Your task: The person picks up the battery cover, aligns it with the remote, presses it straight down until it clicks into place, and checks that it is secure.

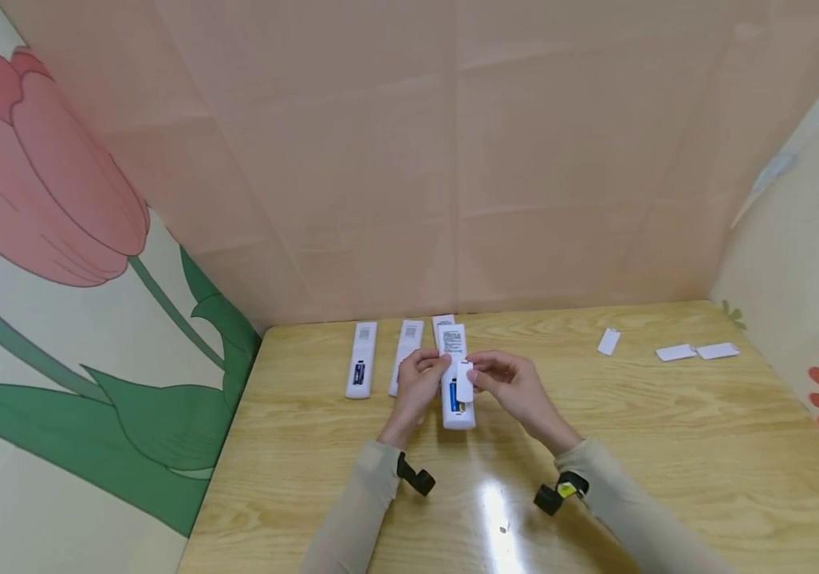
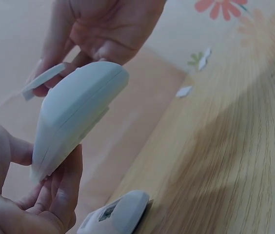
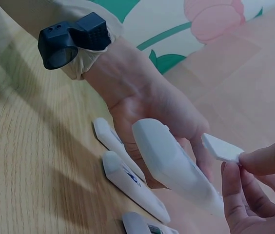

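Note:
My left hand [image 1: 419,383] grips a white remote control [image 1: 458,420] by its left side, thumb against fingers, held above the table. The back of the remote faces up, and a blue battery [image 1: 454,396] shows in its uncovered compartment. Between thumb and fingers my right hand [image 1: 517,387] pinches a small white battery cover [image 1: 465,381], which hangs over part of that compartment. In the right wrist view the cover [image 3: 220,147] is tilted and apart from the remote [image 3: 169,158]. The left wrist view shows the same gap beside the remote's rounded end [image 2: 84,100].
To the left lies a remote [image 1: 362,343] with dark batteries in its open compartment. Beside it another remote [image 1: 410,336] is partly behind my left hand, and a third [image 1: 443,320] is mostly hidden. Three loose covers [image 1: 608,342] lie on the table's [image 1: 639,430] right side.

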Motion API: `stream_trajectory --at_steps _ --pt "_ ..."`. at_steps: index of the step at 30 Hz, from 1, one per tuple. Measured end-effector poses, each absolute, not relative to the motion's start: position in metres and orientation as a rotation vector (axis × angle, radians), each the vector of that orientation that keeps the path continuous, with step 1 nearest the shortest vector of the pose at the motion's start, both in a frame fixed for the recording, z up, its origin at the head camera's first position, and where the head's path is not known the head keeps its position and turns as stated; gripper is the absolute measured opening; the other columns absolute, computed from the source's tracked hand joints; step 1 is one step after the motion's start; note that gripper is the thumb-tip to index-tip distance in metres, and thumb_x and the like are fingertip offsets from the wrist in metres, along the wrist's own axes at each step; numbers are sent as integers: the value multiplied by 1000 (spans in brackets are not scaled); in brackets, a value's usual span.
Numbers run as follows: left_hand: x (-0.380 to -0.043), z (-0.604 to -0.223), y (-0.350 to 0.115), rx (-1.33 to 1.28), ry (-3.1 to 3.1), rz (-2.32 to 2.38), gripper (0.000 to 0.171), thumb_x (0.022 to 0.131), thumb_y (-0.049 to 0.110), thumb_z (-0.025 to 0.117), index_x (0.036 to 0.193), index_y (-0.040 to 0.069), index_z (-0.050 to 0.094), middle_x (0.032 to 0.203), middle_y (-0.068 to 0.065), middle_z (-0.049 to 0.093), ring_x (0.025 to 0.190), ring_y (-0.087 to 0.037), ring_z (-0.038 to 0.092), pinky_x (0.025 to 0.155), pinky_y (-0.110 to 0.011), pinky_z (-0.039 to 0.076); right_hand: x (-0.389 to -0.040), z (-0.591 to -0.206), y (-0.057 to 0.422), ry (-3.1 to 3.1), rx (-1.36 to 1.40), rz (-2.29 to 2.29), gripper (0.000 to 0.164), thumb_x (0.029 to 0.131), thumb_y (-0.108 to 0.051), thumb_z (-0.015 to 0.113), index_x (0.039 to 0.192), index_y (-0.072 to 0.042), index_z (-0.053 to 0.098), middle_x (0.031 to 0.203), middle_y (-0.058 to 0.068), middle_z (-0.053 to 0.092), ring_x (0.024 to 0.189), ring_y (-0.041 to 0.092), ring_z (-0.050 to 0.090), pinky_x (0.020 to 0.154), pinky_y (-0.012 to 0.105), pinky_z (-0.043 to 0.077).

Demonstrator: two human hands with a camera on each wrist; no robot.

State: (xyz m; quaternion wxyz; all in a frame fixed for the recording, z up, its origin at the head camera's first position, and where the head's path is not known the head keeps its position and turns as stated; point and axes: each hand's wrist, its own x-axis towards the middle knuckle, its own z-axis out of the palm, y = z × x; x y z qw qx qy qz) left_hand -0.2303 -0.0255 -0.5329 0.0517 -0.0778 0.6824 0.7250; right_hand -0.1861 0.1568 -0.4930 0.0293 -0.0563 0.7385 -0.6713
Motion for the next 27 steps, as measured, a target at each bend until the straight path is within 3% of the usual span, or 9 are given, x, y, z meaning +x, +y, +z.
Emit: stream_trajectory --at_steps 10,18,27 --pt "-229 -533 -27 -229 2061 2212 32 99 24 78 122 4 69 112 -13 75 85 -16 70 65 -25 58 -183 -497 153 2279 -181 -2080 27 100 -3 73 126 4 72 108 26 74 85 11 73 80 32 65" --pt "-229 -533 -29 -251 2076 2213 31 99 23 78 121 2 69 112 -14 76 85 -15 69 66 -24 57 -181 -498 149 2259 -168 -2083 28 99 0 73 125 6 72 105 17 76 87 11 74 81 33 65" --pt "-228 -532 -30 -246 2064 2222 31 98 22 78 120 2 69 110 -14 76 81 -14 68 62 -24 56 -178 -501 147 2292 -185 -2066 26 98 1 73 123 7 72 106 23 74 85 11 72 81 35 66"
